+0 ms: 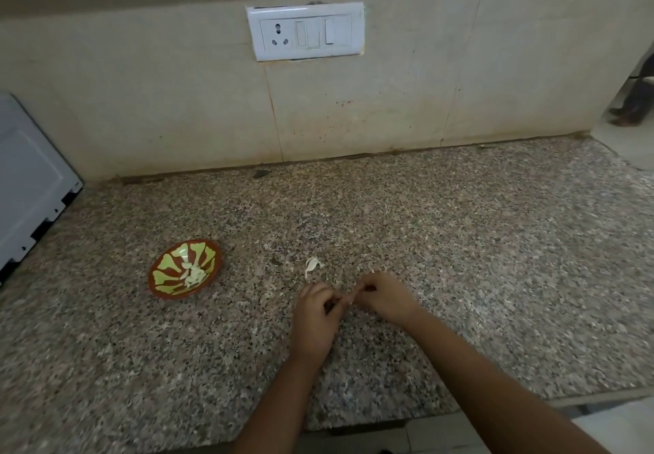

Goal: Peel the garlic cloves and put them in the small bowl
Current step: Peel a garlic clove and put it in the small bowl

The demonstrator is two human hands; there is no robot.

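Head view looks down on a speckled granite worktop (460, 259) that fills the middle and lower frame. At lower centre the two hands meet fingertip to fingertip just above the worktop. The left hand (316, 315) and the right hand (384, 297) both have their fingers curled in, and together they pinch a garlic clove (348, 299), a small pale bit that the fingers mostly hide. Whether its skin is on or off cannot be told.

Just above the hands in the frame, a scrap of white garlic skin (313, 264) lies on the worktop, apart from both hands. Left of centre sits the small bowl (166, 276), reddish brown with a pale green pattern, well apart from the hands. Several peeled cloves (193, 275) lie in its middle.

At the upper centre a white socket plate (306, 30) is set in the tiled wall (389, 106). A white appliance (28, 177) stands at the left edge. A person's foot (631, 108) shows at the upper right edge.
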